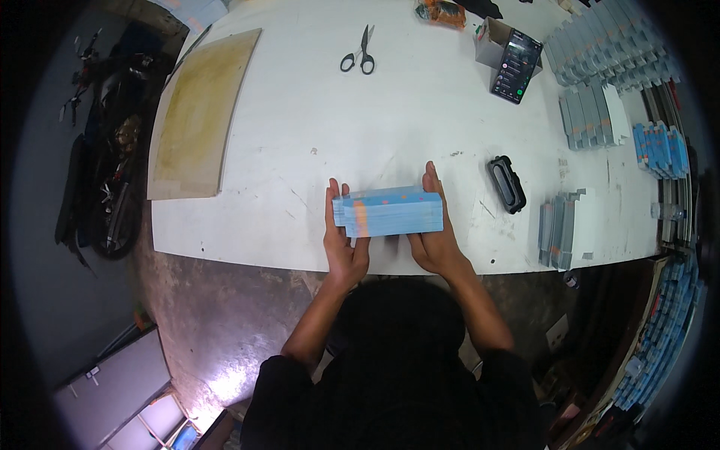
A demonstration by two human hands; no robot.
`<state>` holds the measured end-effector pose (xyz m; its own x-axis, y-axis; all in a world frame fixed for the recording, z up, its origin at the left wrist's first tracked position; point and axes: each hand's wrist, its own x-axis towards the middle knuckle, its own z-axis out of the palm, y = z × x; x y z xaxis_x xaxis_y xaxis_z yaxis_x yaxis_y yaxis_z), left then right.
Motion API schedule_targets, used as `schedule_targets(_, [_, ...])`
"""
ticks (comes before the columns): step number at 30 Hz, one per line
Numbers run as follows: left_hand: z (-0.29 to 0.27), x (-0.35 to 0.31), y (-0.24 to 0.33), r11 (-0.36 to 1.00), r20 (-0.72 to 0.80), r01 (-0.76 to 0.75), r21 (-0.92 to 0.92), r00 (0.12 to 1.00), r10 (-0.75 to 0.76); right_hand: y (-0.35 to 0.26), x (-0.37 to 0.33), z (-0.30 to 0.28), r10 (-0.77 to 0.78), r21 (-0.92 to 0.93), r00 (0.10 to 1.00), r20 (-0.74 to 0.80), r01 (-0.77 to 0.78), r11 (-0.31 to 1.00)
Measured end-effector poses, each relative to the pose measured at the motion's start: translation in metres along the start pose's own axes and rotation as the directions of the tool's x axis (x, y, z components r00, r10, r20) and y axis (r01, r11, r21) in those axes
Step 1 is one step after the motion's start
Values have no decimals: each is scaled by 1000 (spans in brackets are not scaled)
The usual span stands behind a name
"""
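Observation:
A thick stack of light blue card pieces (397, 216), with orange marks on its top and an orange band down its near side, is held level over the near part of the white table. My left hand (341, 244) presses against the stack's left end, thumb on the near side and fingers pointing away. At the right end my right hand (439, 240) does the same, its fingers stretched up along the edge. Between them the two palms clamp the stack. At its left end the pieces jut out unevenly. Whether the stack touches the table cannot be made out.
Black-handled scissors (365, 56) lie at the far middle of the table (300, 135). A phone (517, 66) leans on a small box (491, 39). A black oblong case (507, 184) and grey-blue card stacks (559, 231) sit to the right; a stained board (202, 112) lies left.

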<state>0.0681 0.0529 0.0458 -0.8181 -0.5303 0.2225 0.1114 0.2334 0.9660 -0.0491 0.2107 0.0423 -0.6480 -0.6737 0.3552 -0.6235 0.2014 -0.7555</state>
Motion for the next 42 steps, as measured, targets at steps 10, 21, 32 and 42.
schedule_targets(10, [3,-11,-9,996,-53,-47,73,997,51,5,-1,-11,3,19,1000,17,-4,1000])
schedule_targets(21, [-4,23,-24,998,108,-63,29,992,60,3,8,-11,40,14,999,-21,-40,999])
schedule_targets(32, [-1,45,-32,981,138,-114,158,986,92,7,13,-20,74,-160,997,3,-72,985])
schedule_targets(42, [-5,59,-26,987,172,-83,135,983,59,-22,-46,16,-64,-128,902,-427,10,992])
